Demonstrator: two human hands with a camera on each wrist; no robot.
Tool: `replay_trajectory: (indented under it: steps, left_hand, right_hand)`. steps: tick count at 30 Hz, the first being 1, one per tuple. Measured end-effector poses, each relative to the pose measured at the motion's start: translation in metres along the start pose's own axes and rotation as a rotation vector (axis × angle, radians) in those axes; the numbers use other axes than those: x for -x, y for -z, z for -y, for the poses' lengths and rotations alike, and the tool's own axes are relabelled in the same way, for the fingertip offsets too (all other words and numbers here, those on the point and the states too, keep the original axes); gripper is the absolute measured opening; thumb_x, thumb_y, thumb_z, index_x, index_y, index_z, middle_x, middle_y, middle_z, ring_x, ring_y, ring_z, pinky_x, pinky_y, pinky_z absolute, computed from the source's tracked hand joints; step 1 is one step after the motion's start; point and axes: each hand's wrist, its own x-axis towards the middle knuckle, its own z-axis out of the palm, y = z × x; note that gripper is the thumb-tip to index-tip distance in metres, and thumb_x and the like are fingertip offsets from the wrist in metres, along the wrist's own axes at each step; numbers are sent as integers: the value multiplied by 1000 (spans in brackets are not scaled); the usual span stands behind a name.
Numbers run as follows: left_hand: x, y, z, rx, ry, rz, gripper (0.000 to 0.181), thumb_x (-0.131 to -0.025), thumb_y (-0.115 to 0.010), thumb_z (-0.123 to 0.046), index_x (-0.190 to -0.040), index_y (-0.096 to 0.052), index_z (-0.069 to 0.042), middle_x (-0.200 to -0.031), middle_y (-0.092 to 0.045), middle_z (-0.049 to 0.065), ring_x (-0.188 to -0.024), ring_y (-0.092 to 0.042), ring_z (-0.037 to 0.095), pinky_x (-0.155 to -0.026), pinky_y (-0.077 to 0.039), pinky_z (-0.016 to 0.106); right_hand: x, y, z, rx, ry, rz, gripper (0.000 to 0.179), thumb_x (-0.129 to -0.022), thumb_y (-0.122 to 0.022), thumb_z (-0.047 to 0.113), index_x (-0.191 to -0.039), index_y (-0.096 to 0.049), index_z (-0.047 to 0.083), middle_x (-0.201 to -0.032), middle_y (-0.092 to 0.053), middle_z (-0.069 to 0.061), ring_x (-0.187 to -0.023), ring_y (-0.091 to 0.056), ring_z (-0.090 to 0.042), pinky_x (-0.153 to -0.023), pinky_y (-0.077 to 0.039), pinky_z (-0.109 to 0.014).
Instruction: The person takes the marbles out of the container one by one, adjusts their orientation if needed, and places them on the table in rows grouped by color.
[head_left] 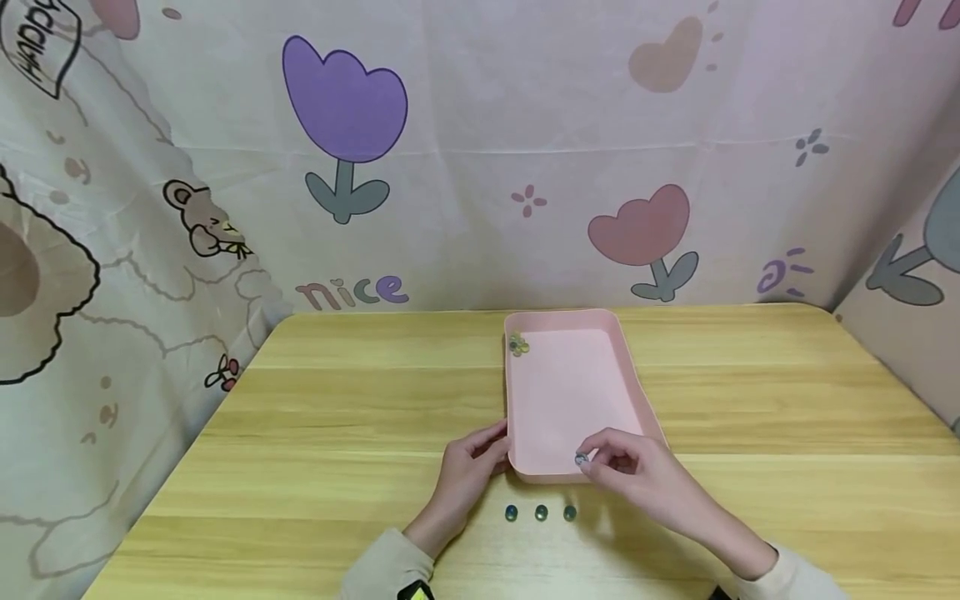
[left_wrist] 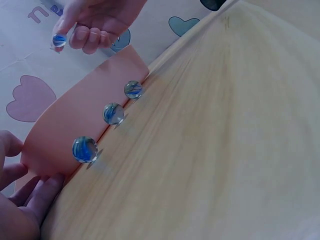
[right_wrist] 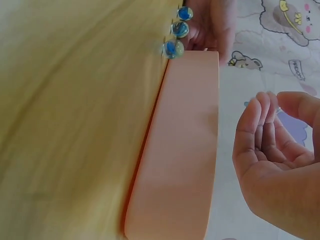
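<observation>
Between thumb and fingertips, my right hand [head_left: 637, 471] pinches a clear glass marble [left_wrist: 59, 40] with blue swirls, over the near right part of a pink tray [head_left: 573, 400]. My left hand [head_left: 467, 471] rests against the outside of the tray's left wall by the near corner, fingers touching it. Three more marbles stand in a row on the table just in front of the tray: a left one [head_left: 512, 513], a middle one [head_left: 542, 513] and a right one [head_left: 570, 513]. Several greenish-yellow marbles [head_left: 518, 344] sit clustered in the tray's far left corner.
The tray stands on a light wood-grain table [head_left: 360, 400], its long side running away from me, its far end near the back edge. A printed cloth [head_left: 480, 100] with flowers and hearts hangs behind the table and at both sides.
</observation>
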Motion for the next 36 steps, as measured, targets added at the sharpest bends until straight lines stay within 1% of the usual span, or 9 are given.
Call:
replay_trajectory:
  steps: [2,4,8,13,16,21,26,32,36]
  left_hand:
    - [0,1,0,0,-1,-1,39,-95,-61,-10,-129,-56,8,-128,-57,24,-99,-65,24,-83,-57,27]
    - [0,2,0,-5,-2,-1,39,-95,-61,-10,-129,-56,8,-128,-57,24,-99,-65,24,-83,-57,28]
    - [2,2,0,-12,6,-5,38,-95,-61,-10,-129,-57,7,-128,-57,24,-99,-65,24,-83,-57,28]
    - [2,0,0,1,11,2,38,-95,-61,-11,-129,-57,6,-128,-57,23,-100,-65,25,-84,-57,28]
    - [1,-1,0,7,8,7,38,-95,-61,-11,-129,-57,6,-128,-57,23,-100,-65,25,-84,-57,29]
    - [1,-1,0,14,4,-2,38,-95,-62,-11,-129,-57,6,-128,-57,23,-100,-65,25,-84,-56,28]
    - [0,-1,-1,8,10,-5,38,-95,-62,-11,-129,-57,6,-128,-57,23,-100,-65,25,-84,-56,28]
    - [-1,0,-2,4,8,-6,38,-95,-62,-11,-129,-57,5,-128,-57,23,-100,-65,25,-84,-57,29]
    - [0,1,-1,4,9,0,38,-95,-61,-10,-129,-57,6,-128,-57,23,-99,-65,25,-84,-57,29]
  right_hand:
    - [2,1,-1,2,-1,1,7,-90,-66,10,-97,-67,7,-74,-63,2,-67,-58,-8,-62,-52,-23]
    - [3,2,-3,7,14,6,7,-90,-66,9,-97,-67,7,-73,-62,3,-66,-57,-8,-60,-52,-23]
    - [7,5,-7,-9,55,43,8,-91,-64,6,-99,-65,5,-70,-60,7,-64,-58,-8,-59,-51,-23]
    - [10,7,-11,-50,80,91,9,-93,-62,4,-101,-63,3,-69,-60,5,-63,-60,-13,-59,-53,-24]
    - [11,6,-12,-71,80,104,9,-93,-61,3,-101,-63,1,-70,-62,1,-64,-60,-12,-61,-55,-26]
    - [11,1,-13,-94,78,116,8,-94,-61,4,-100,-63,0,-71,-63,-2,-67,-60,-9,-64,-57,-27]
    - [13,-2,-12,-103,72,100,7,-93,-61,4,-99,-63,-1,-71,-64,-4,-66,-61,-12,-63,-57,-27]
    - [18,-2,-14,-91,39,89,11,-93,-61,5,-102,-63,-2,-74,-66,-3,-65,-63,-16,-64,-56,-26]
    - [23,1,-18,-125,21,134,15,-92,-60,1,-105,-62,-6,-77,-66,-5,-68,-64,-15,-64,-57,-27]
